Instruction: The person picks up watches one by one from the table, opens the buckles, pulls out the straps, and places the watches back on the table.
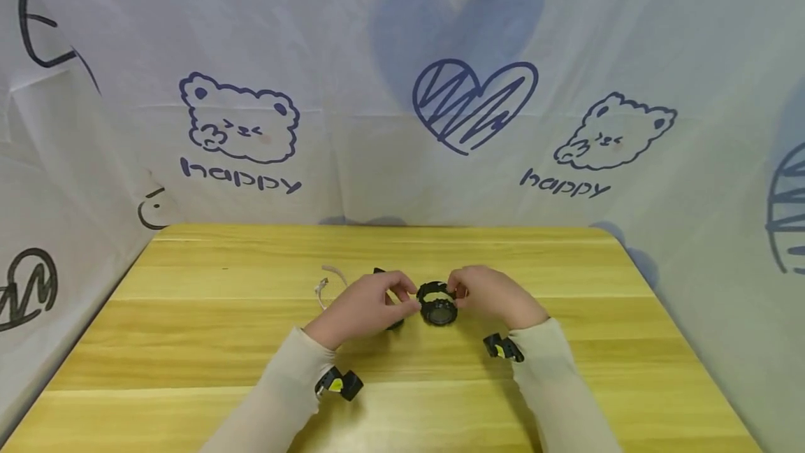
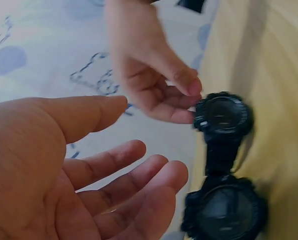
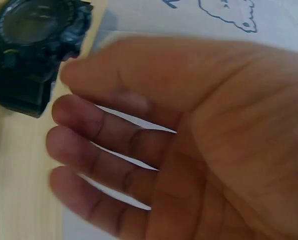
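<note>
Left hand (image 1: 371,307) loose-fingered, holding nothing, beside black digital wristwatch (image 1: 439,313), right hand (image 1: 493,293) at its side, grip unclear, wooden table's far edge (image 1: 503,229) beyond

a pale cord (image 1: 336,270) lies just beside the left hand (image 1: 370,305); a wood-grain table (image 1: 566,264) spreads beneath it; a white cloth (image 1: 352,19) with 2 "happy" bears (image 1: 242,117) hangs beyond it

There are two watches (image 1: 439,314), one cable (image 1: 321,284), one table (image 1: 189,341).
</note>
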